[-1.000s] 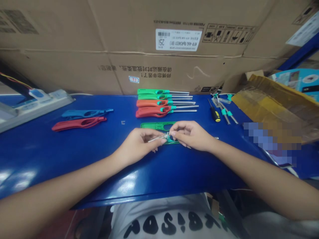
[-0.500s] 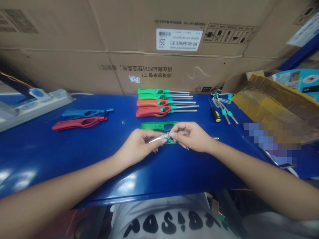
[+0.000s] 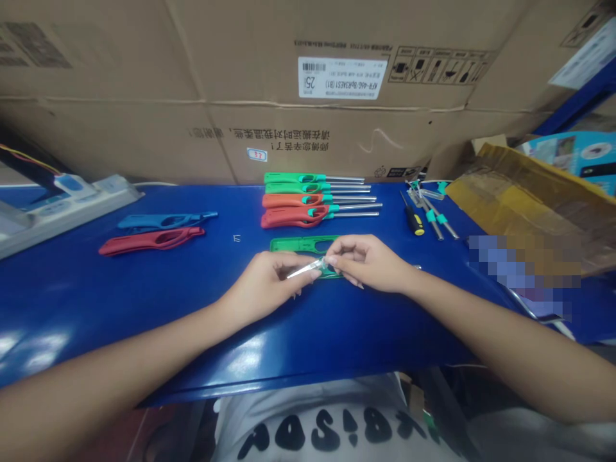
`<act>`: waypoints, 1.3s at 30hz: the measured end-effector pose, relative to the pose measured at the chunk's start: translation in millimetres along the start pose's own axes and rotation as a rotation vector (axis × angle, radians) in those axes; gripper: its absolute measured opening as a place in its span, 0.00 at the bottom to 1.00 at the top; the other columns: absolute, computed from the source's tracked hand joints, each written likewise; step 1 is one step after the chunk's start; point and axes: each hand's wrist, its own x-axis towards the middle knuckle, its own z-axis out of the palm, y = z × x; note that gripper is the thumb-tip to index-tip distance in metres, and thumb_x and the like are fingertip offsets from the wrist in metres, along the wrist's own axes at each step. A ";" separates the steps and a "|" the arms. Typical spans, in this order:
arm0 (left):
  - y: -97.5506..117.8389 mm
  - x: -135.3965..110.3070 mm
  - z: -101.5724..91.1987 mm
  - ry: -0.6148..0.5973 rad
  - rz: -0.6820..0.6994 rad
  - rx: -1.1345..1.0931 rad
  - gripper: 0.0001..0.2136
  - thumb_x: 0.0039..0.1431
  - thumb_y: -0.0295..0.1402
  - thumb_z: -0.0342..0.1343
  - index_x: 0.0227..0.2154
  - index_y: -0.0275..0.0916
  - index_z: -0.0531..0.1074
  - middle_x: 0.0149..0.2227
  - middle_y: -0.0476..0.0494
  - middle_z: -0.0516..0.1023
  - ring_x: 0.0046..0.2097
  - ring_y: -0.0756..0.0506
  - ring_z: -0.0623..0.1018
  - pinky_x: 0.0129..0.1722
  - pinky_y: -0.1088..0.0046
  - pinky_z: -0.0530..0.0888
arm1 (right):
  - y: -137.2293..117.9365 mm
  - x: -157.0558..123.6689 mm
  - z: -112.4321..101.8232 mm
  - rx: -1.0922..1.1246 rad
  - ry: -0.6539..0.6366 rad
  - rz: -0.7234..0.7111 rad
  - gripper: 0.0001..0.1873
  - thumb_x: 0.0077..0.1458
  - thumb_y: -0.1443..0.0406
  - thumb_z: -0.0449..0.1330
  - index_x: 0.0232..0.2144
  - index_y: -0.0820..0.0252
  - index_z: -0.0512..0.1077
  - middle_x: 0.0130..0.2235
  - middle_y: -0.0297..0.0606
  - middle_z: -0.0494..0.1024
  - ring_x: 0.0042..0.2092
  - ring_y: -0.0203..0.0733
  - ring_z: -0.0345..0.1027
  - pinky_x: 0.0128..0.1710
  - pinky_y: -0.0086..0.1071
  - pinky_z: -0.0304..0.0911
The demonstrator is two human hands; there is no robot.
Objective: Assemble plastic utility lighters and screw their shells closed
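Observation:
Between thumb and fingers of my left hand (image 3: 269, 279) is a small clear lighter fuel tank (image 3: 307, 266), tilted with its valve end toward the right. My right hand (image 3: 363, 260) pinches at that valve end; the tiny part under its fingertips is mostly hidden. Beneath and just beyond my hands, green lighter shell halves (image 3: 296, 244) lie on the table, partly covered by my fingers. The tip of a metal tube (image 3: 418, 267) shows past my right wrist.
Several long-necked lighters (image 3: 293, 219) lie in a row behind my hands. Blue (image 3: 158, 221) and red (image 3: 149, 241) shells are at left, near tiny pins (image 3: 237, 238) and a power strip (image 3: 91, 202). A screwdriver (image 3: 414, 220), metal tubes (image 3: 436, 224) and a torn cardboard box (image 3: 524, 205) are at right.
Both hands stay almost in place, still on the clear tank. My right fingertips have shifted slightly at its valve end. The whole view has moved a little.

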 end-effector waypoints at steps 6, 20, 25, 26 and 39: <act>2.6 -0.5 -3.4 0.061 0.053 0.097 0.12 0.60 0.39 0.64 0.44 0.42 0.83 0.40 0.45 0.85 0.33 0.48 0.79 0.33 0.76 0.75 | 4.7 2.8 -5.1 -0.002 -0.001 -0.005 0.18 0.56 0.52 0.65 0.33 0.61 0.70 0.21 0.25 0.68 0.17 0.26 0.59 0.15 0.22 0.55; 0.4 -3.7 -0.4 0.074 0.258 0.373 0.11 0.68 0.37 0.57 0.45 0.41 0.82 0.36 0.46 0.83 0.32 0.50 0.76 0.33 0.76 0.70 | 2.2 -0.3 4.0 -0.002 0.071 -0.022 0.19 0.53 0.52 0.67 0.32 0.62 0.72 0.20 0.26 0.69 0.18 0.26 0.57 0.17 0.24 0.52; -0.5 -3.7 1.9 0.072 0.237 0.354 0.11 0.68 0.38 0.56 0.44 0.41 0.82 0.35 0.46 0.82 0.30 0.50 0.75 0.33 0.75 0.70 | 5.3 0.3 4.5 -0.028 0.072 -0.017 0.16 0.54 0.54 0.66 0.33 0.63 0.72 0.22 0.27 0.70 0.20 0.27 0.58 0.19 0.25 0.53; -0.6 -3.6 2.3 0.072 0.235 0.348 0.11 0.68 0.38 0.57 0.44 0.41 0.82 0.35 0.46 0.82 0.30 0.50 0.75 0.32 0.75 0.69 | 6.1 0.6 4.6 -0.029 0.076 -0.023 0.16 0.54 0.55 0.66 0.32 0.63 0.73 0.23 0.28 0.70 0.21 0.27 0.59 0.20 0.25 0.54; -0.8 -1.2 -0.5 0.090 0.223 0.351 0.11 0.67 0.38 0.58 0.45 0.42 0.82 0.38 0.46 0.84 0.31 0.49 0.76 0.33 0.76 0.71 | 2.1 2.1 1.0 -0.022 0.044 0.004 0.17 0.55 0.53 0.66 0.32 0.63 0.73 0.22 0.28 0.71 0.17 0.27 0.61 0.15 0.24 0.58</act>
